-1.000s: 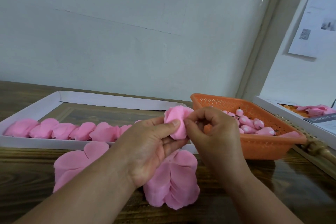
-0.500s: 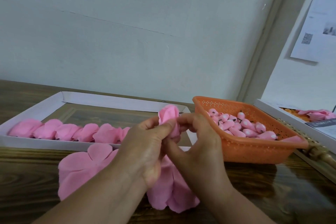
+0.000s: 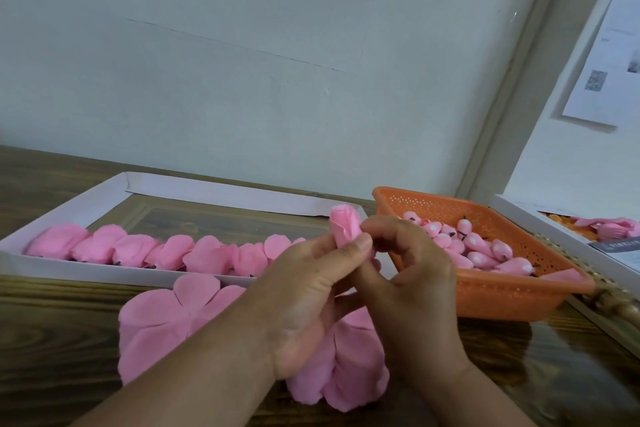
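While both hands meet just above the table [image 3: 52,340], the left hand [image 3: 311,295] turns its palm inward and pinches a rolled petal [image 3: 343,225] between thumb and curled fingers, the thumb lying across the lower part of the roll. The right hand [image 3: 415,288] shows its back to the camera; its fingers curl in against the same roll from the other side, and the two hands touch. The roll stands nearly upright, its pink top poking out above the fingers.

Under the wrists lie flat petals [image 3: 166,319], spread on the wood and partly hidden by the forearms. Behind them sits a white tray [image 3: 104,272] with a row of petals [image 3: 138,250] along its near edge. An orange basket [image 3: 502,291] stands just beside the right hand, holding pink buds [image 3: 478,250]. Farther right is a second tray [image 3: 519,215], and a paper sheet [image 3: 606,62] hangs on the wall.
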Demonstrator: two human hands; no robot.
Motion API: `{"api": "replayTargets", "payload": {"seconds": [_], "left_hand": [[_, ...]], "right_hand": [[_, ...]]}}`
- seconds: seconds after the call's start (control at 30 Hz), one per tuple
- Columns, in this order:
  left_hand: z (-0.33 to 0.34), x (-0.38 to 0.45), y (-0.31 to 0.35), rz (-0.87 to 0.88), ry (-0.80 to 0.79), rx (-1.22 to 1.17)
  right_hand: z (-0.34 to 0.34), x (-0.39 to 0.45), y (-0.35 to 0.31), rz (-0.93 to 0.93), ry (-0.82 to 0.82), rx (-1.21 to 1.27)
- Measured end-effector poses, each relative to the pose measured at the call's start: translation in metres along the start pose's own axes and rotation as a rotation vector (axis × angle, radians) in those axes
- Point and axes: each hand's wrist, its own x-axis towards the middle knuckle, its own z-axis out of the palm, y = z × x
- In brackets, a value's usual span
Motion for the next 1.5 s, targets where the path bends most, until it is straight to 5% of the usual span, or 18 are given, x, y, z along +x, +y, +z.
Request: {"api": "replayTargets", "payload": {"seconds": [0.23, 0.4, 0.5, 0.63, 0.93, 1.03, 1.4, 1.5], "left_hand": [[-0.006, 0.001, 0.004, -0.009, -0.158, -0.159], [-0.011, 0.001, 0.005, -0.027, -0.178, -0.143], [-0.01, 0.0, 0.006, 0.034, -0.136, -0.056], [-0.005, 0.004, 0.005, 0.026, 0.136, -0.173], [0.009, 0.006, 0.002, 0.058, 0.302, -0.305], [0.008, 0.007, -0.001, 0.056, 0.305, -0.327], [0.001, 0.002, 0.006, -0.029, 0.139, -0.251], [0.003, 0.004, 0.004, -0.024, 0.215, -0.268]], "right_hand": [[-0.005, 0.002, 0.0, 0.041, -0.249, 0.246], [-0.012, 0.006, -0.001, 0.23, -0.382, 0.559], [-0.007, 0.002, -0.002, 0.082, -0.293, 0.342], [0.006, -0.006, -0.002, -0.207, -0.105, -0.011], [0.013, -0.009, -0.008, -0.478, -0.088, -0.521], [0.015, -0.011, -0.01, -0.364, -0.094, -0.476], [-0.005, 0.003, -0.004, 0.428, -0.438, 0.512], [0.001, -0.003, -0.007, 0.308, -0.407, 0.401]]}}
